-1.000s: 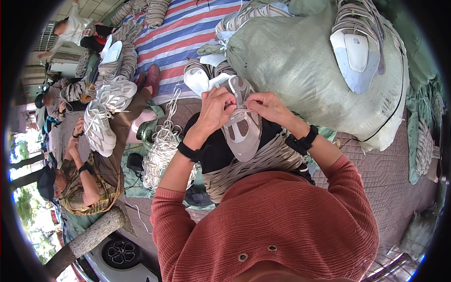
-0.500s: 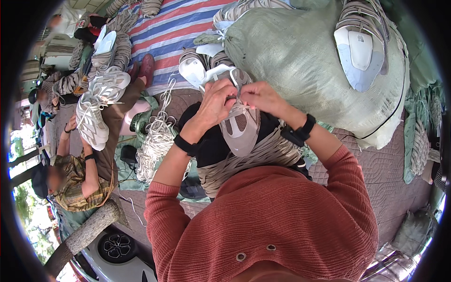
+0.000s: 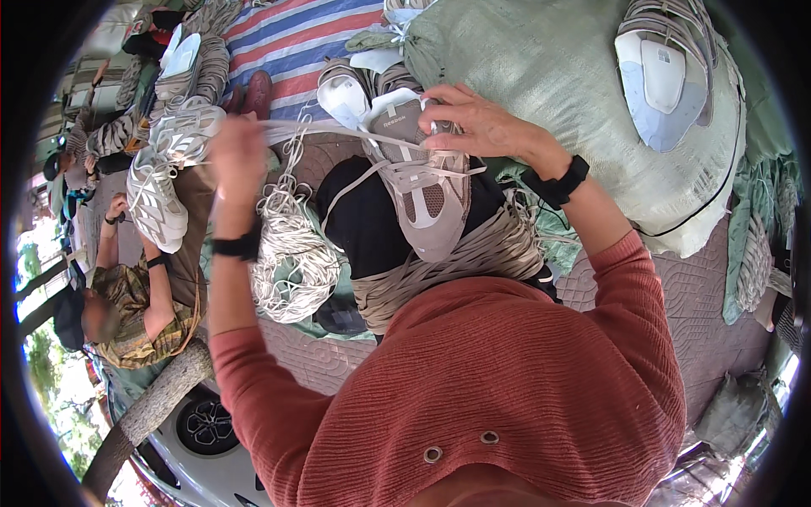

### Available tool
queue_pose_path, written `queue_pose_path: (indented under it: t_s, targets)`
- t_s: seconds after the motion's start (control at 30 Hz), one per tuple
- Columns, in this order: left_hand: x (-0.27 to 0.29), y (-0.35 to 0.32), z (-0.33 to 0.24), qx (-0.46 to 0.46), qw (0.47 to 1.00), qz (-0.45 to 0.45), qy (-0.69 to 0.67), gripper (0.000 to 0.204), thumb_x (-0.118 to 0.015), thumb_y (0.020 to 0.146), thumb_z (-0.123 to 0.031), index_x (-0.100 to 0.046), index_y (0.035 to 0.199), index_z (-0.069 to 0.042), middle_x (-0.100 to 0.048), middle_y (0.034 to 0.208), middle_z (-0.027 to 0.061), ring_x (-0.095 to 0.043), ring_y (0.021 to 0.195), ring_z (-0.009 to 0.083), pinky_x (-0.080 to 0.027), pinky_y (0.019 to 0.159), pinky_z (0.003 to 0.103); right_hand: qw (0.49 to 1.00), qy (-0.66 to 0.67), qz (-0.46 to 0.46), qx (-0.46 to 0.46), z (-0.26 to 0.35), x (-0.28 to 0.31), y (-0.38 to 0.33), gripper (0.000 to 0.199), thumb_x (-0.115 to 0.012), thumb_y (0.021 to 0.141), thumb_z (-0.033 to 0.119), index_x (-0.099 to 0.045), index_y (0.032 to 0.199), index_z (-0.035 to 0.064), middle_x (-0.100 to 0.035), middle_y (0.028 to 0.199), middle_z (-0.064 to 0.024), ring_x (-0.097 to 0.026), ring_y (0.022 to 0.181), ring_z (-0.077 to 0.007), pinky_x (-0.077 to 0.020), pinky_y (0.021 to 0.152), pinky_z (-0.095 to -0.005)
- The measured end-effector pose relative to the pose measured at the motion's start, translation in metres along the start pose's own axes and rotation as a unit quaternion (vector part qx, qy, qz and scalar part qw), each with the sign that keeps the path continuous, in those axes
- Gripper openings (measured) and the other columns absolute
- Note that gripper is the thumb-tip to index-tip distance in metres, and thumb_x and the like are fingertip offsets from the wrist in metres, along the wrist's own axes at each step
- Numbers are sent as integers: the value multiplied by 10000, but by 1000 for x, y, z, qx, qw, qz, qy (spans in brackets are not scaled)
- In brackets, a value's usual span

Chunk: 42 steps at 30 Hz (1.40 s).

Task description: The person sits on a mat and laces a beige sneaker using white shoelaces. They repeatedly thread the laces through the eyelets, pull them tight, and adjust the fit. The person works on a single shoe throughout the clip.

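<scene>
A grey-beige shoe upper (image 3: 439, 232) lies on my black-clad lap with its toe towards me. A pale shoelace (image 3: 325, 128) runs through its front eyelets. My left hand (image 3: 237, 165), smeared by motion, is out to the left, and the lace stretches taut from the upper to it. The other lace end hangs in a loop on the upper's left side. With bent fingers, my right hand (image 3: 486, 127) grips the upper's right eyelet edge near the tongue. Beneath the upper is a bundle of tan strips (image 3: 448, 283).
A pile of white laces (image 3: 296, 262) lies left of my lap. A stuffed green sack (image 3: 541, 84) with stacked uppers (image 3: 663, 80) stands at right. More uppers (image 3: 342, 97) lie just beyond my lap. On the left, a co-worker (image 3: 139, 308) sits near laced uppers (image 3: 159, 207).
My left hand has swung from the upper out to the left, drawing the lace out long. My right hand has shifted slightly up and right, still at the upper's edge.
</scene>
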<state>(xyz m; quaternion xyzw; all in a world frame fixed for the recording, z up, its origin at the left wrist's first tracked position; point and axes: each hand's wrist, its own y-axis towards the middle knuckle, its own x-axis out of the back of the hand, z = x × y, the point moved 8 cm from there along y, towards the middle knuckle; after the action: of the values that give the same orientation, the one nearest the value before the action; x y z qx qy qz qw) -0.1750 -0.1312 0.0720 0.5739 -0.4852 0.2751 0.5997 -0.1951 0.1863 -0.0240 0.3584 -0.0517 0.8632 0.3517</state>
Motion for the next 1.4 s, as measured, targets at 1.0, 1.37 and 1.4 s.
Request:
queue_pose_path:
  t_s: [1.0, 1.37, 1.4]
  targets:
    - [-14, -35, -127, 59, 965, 74, -244, 62, -693, 852, -106, -677, 889, -58, -589, 789, 86, -579, 687, 226, -468, 617, 327, 997, -69, 21, -3, 26, 2, 11, 359, -711, 852, 171, -587, 1188, 190, -534, 1284, -45, -511, 1193, -301, -446, 983, -409]
    - [-41, -30, -208, -178, 945, 140, -234, 105, -693, 791, -34, -612, 853, -58, -564, 832, 85, -576, 797, 297, -408, 739, 396, 992, -120, 26, -23, 26, -1, 3, 348, -700, 856, 160, -593, 1185, 198, -531, 1258, -38, -515, 1167, -283, -438, 985, -427]
    - [-31, -35, -205, -185, 947, 118, -236, 145, -717, 760, -6, -621, 857, -54, -581, 844, 82, -572, 787, 286, -403, 720, 391, 991, -135, -6, 6, 30, 4, 4, 313, -700, 853, 169, -608, 1152, 190, -530, 1240, -36, -519, 1148, -276, -429, 979, -422]
